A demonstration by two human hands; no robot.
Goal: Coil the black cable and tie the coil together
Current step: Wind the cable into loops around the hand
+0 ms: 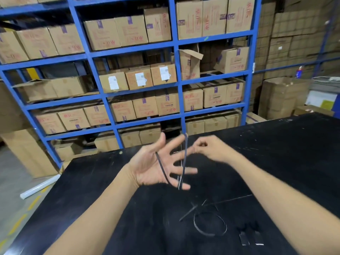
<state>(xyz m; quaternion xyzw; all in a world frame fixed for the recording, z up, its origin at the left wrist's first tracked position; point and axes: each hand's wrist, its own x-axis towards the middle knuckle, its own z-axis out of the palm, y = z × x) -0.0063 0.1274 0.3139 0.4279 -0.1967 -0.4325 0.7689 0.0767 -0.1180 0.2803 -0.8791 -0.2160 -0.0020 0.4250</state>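
Note:
My left hand is held palm up with fingers spread above the black table. The black cable is looped around it, running across the palm and from index fingertip down to little finger. My right hand is just right of the loop, its thumb and forefinger pinched on the cable near my left fingertips. Both hands are blurred. More black cable lies in a loose ring on the table below, with straight stretches crossing beside it.
Two small black rectangular pieces lie on the table right of the loose ring. Blue shelving full of cardboard boxes stands beyond the table's far edge. A white roll lies on the floor at the left.

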